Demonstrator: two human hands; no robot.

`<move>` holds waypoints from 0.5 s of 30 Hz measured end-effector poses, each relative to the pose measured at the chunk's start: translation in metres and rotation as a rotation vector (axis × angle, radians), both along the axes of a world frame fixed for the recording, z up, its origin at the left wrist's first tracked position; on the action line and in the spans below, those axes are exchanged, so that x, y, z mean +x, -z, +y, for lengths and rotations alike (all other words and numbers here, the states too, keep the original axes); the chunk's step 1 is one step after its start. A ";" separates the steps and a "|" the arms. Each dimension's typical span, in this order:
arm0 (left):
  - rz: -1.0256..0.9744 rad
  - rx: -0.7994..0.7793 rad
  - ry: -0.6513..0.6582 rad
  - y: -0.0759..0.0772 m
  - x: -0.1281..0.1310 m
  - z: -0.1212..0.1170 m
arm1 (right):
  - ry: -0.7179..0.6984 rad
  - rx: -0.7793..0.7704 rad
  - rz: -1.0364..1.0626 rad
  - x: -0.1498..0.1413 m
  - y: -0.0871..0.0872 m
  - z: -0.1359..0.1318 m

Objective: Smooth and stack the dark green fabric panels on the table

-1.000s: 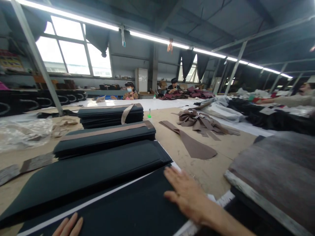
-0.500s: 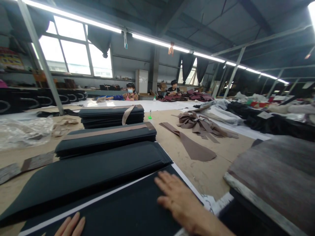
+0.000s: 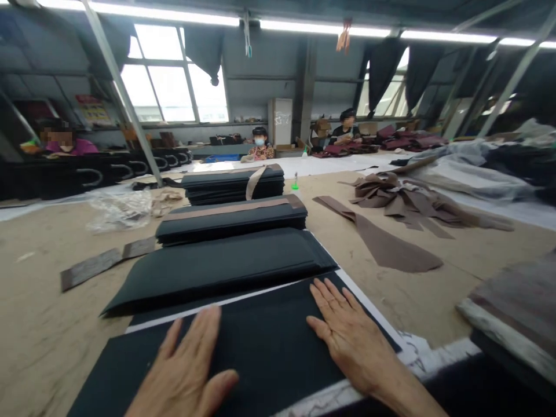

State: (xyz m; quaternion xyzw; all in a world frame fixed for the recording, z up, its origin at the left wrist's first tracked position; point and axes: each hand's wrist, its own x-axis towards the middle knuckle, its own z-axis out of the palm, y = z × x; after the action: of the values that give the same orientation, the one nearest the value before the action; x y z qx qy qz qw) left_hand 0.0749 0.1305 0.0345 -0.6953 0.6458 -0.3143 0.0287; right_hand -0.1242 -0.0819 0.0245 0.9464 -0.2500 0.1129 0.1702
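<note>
Brown worktable (image 3: 39,324) fills the lower frame. Compared with a second ago, the left hand (image 3: 186,370) has slid further onto the black fabric panel (image 3: 269,341) at bottom centre, joining the right hand (image 3: 347,333); both lie flat, fingers spread, gripping nothing, which suggests smoothing. Beyond lie black stacks (image 3: 230,217) and brown offcuts (image 3: 399,197). No writing is legible.

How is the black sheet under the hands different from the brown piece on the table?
The black sheet is dark, wide and straight-edged; the brown piece is lighter, narrower and curved. Both hands press the black sheet; nothing touches the brown piece. Both lie flat.
</note>
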 end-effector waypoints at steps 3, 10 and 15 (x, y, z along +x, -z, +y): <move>0.582 0.224 0.161 -0.016 -0.075 -0.062 | -0.163 -0.283 -0.160 -0.007 0.008 -0.012; 1.036 0.317 0.059 -0.009 -0.081 -0.081 | -0.364 -0.489 -0.297 -0.007 -0.004 -0.012; 0.570 0.363 -0.739 0.004 0.042 0.093 | -0.423 -0.450 -0.396 -0.003 -0.011 -0.006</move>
State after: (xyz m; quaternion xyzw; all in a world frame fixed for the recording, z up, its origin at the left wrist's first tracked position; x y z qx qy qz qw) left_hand 0.1169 0.2230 0.0309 -0.9195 0.3828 0.0370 0.0809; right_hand -0.1276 -0.0880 0.0353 0.8760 -0.0457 0.3786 0.2952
